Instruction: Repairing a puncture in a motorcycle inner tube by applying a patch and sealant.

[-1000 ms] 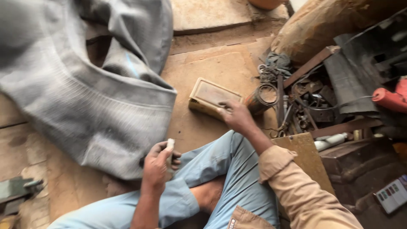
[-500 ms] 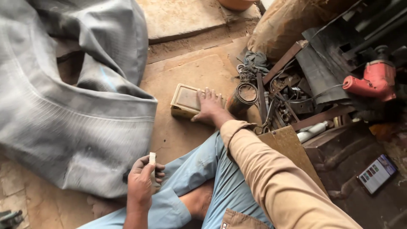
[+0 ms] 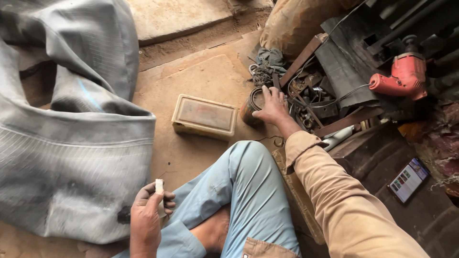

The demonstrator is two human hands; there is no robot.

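My left hand [image 3: 149, 212] rests by my knee and pinches a small white piece [image 3: 159, 186] upright between its fingers, right at the edge of a large grey rubber inner tube [image 3: 71, 157]. My right hand [image 3: 272, 107] is stretched forward, fingers closed over the rim of a rusty round tin [image 3: 252, 106] on the ground. A flat dusty rectangular box [image 3: 204, 116] lies just left of that tin. My light blue trouser leg [image 3: 244, 191] is folded between the two hands.
A heap of scrap metal, wire and straps [image 3: 315, 91] lies behind the tin. A red power drill [image 3: 401, 76] rests at the right, a phone with a lit screen [image 3: 408, 179] below it. A stone slab [image 3: 181, 16] lies at the top.
My right hand left the rectangular box and moved right onto the round tin. My left hand with the white piece stayed by the tube. The view shifted right, showing the drill.
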